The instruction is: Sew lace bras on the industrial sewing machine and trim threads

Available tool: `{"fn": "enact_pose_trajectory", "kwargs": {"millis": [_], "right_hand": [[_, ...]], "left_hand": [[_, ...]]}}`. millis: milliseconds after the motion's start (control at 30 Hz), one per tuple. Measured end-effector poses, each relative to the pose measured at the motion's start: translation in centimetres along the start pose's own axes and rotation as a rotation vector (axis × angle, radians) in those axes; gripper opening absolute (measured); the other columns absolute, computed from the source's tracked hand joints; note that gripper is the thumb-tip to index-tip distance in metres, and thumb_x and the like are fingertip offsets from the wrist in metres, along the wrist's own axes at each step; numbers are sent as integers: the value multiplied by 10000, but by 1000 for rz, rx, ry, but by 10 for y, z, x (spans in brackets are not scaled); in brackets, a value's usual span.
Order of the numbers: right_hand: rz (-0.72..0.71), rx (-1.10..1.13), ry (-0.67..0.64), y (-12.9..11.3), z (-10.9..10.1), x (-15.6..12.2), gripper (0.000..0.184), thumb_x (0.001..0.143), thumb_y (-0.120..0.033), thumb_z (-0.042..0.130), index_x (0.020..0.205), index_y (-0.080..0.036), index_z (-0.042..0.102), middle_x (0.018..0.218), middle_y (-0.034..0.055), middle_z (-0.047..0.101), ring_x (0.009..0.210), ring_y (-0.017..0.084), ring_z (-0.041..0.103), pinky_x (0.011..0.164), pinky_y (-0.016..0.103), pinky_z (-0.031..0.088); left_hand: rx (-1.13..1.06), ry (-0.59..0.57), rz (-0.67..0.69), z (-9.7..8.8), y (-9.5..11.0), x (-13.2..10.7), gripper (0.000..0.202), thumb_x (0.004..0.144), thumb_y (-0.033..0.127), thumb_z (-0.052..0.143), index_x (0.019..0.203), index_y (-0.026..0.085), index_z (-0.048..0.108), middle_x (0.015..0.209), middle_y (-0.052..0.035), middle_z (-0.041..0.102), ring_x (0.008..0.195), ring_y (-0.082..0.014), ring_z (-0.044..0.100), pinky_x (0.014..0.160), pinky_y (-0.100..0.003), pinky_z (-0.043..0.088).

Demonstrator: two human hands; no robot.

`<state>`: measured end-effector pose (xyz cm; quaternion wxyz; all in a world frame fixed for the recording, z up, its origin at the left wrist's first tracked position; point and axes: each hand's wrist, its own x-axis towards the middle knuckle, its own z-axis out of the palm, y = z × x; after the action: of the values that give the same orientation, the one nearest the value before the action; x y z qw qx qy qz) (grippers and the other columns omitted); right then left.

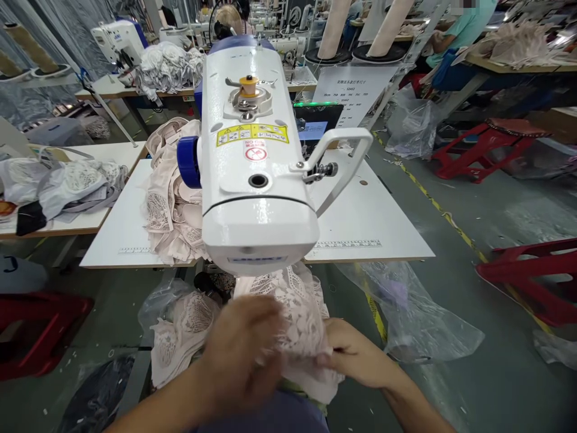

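A pale pink lace bra (pixel 300 328) hangs below the front edge of the sewing machine table, over my lap. My right hand (pixel 354 352) is closed on its right edge, thumb in front. Across its left side passes my left hand (pixel 243 343), smeared by motion, so its grip cannot be made out. Directly above both hands is the white sewing machine (pixel 259 234), which hides the needle area. More pale pink bras (pixel 180 328) lie to the left of my left hand, at lap height. Another heap of pink bras (pixel 174 210) rests on the table beside the machine.
The white table (pixel 374 222) has a ruler strip along its front edge. A side table (pixel 103 156) at left carries white bras (pixel 81 180). Red stools (pixel 536 282) and clear plastic bags (pixel 419 319) are on the floor at right. A person in a light green top (pixel 473 30) sits farther back.
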<state>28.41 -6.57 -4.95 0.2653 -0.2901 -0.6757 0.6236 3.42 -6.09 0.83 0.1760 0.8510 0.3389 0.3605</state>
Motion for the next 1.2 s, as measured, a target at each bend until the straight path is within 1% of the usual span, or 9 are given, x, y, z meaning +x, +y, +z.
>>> {"fn": "enact_pose_trajectory", "kwargs": {"millis": [100, 167, 233, 367, 467, 567, 833, 1000, 1200], "right_hand": [[-7, -204, -216, -36, 8, 12, 351, 1008, -438, 497, 903, -235, 763, 838, 31, 730, 808, 185, 646, 770, 276, 475], [16, -322, -231, -52, 10, 18, 309, 1024, -379, 476, 973, -248, 751, 879, 32, 737, 850, 190, 649, 784, 280, 463], [46, -416, -114, -56, 8, 24, 294, 1038, -353, 454, 1019, -249, 729, 846, 32, 722, 828, 191, 631, 779, 293, 445], [36, -555, 131, -40, -6, 44, 343, 1039, -363, 454, 806, -220, 661, 715, 12, 657, 687, 168, 557, 903, 371, 414], [65, -566, 209, -26, -16, 65, 431, 998, -430, 547, 629, -207, 554, 639, 5, 584, 673, 169, 527, 811, 358, 419], [147, -453, 214, -19, -25, 83, 398, 950, -470, 612, 652, -207, 600, 693, 21, 618, 702, 185, 561, 662, 308, 403], [206, -192, 243, -6, -38, 102, 294, 812, -470, 756, 681, -218, 680, 707, 38, 659, 859, 273, 652, 765, 373, 525], [178, -207, 275, -10, -42, 107, 380, 791, -559, 751, 672, -210, 659, 690, 31, 641, 691, 217, 606, 679, 368, 536], [186, -217, 266, -11, -49, 109, 441, 772, -617, 746, 658, -207, 630, 680, 28, 605, 642, 197, 564, 620, 350, 506]], "left_hand": [[-71, -339, 91, 10, 15, 3, 595, 868, 466, 680, 1365, 199, 488, 1199, -149, 706, 1158, -304, 637, 1080, -457, 427], [-47, -516, -69, 15, 8, 2, 418, 825, 538, 697, 1068, 201, 647, 901, -81, 735, 851, -258, 672, 852, -378, 497], [-6, -572, -248, 14, -7, 1, 323, 861, 488, 653, 714, 208, 588, 625, -11, 606, 600, -175, 545, 607, -297, 393], [47, -446, -449, -1, -36, 5, 471, 931, 412, 559, 551, 191, 393, 525, 25, 423, 525, -119, 396, 525, -274, 220], [49, -357, -630, -12, -49, 12, 449, 926, 455, 558, 575, 191, 466, 519, 31, 446, 511, -117, 415, 509, -253, 228], [11, -258, -717, -15, -60, 16, 396, 909, 460, 573, 619, 191, 585, 508, 25, 498, 526, -140, 468, 502, -243, 287], [-41, -100, -655, -10, -88, 22, 138, 842, 315, 640, 778, 199, 679, 667, -13, 692, 707, -212, 655, 633, -269, 513], [-47, -26, -599, -11, -95, 25, 71, 829, 289, 622, 828, 220, 635, 865, -62, 736, 1021, -277, 681, 847, -347, 574], [45, -31, -567, -7, -103, 20, 145, 842, 371, 593, 809, 233, 623, 784, -80, 705, 885, -288, 690, 728, -351, 586]]}}
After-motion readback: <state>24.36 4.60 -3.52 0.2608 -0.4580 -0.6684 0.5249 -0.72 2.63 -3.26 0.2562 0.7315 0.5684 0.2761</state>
